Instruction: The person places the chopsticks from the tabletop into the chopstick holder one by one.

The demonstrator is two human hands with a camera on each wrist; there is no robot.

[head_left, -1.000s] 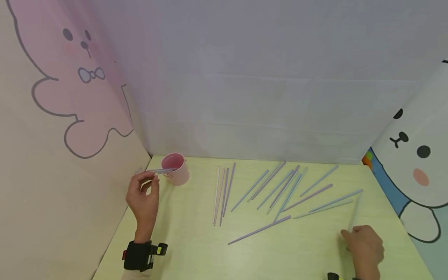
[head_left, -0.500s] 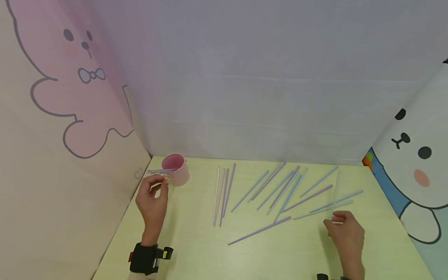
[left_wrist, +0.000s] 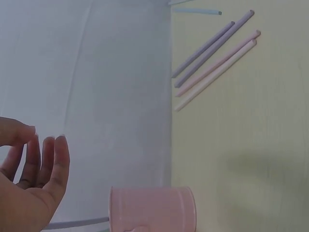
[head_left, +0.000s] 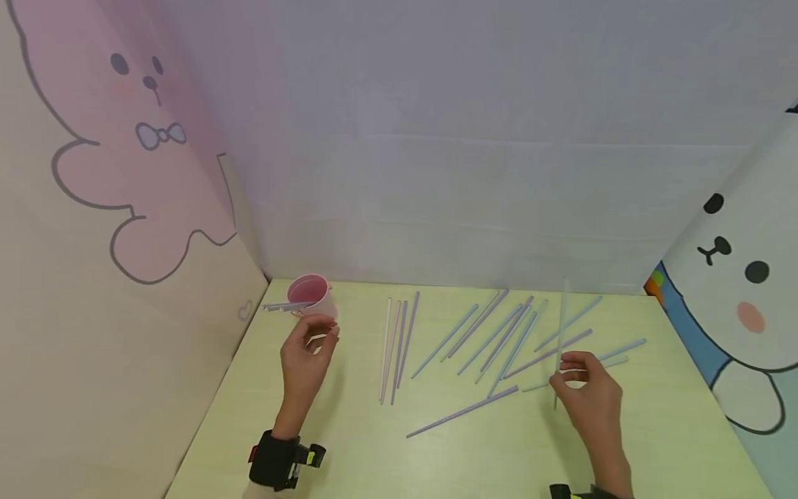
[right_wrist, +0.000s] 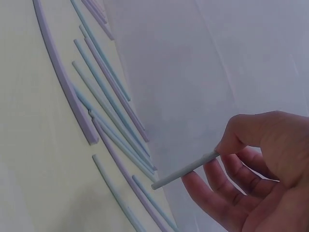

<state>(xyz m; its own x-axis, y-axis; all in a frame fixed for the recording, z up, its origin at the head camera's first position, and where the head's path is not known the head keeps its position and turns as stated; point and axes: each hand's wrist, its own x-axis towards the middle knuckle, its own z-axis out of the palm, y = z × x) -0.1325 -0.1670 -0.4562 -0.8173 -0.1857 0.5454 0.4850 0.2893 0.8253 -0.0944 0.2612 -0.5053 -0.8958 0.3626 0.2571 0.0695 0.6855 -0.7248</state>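
My right hand (head_left: 589,391) pinches a pale green straw (head_left: 563,319) between thumb and fingers, raised over the right part of the table. In the right wrist view, one end of this straw (right_wrist: 174,179) sticks out past the fingertips. My left hand (head_left: 307,357) holds nothing; its fingers are loosely bent, just in front of a small pink bucket (head_left: 322,310). Several straws (head_left: 283,306) lean out over the bucket's left rim. Between the hands lie loose purple, blue and green straws, such as a purple straw (head_left: 461,412) nearest the front.
Left of the loose spread, a white straw (head_left: 386,346), a pink straw (head_left: 391,353) and two purple straws lie side by side. Cloth walls with cartoon animals enclose the pale yellow table (head_left: 386,464) at the back and both sides.
My right hand has lifted the pale green straw and carried it left. My left hand has drawn away from the straws in the bucket, moving right and slightly nearer.
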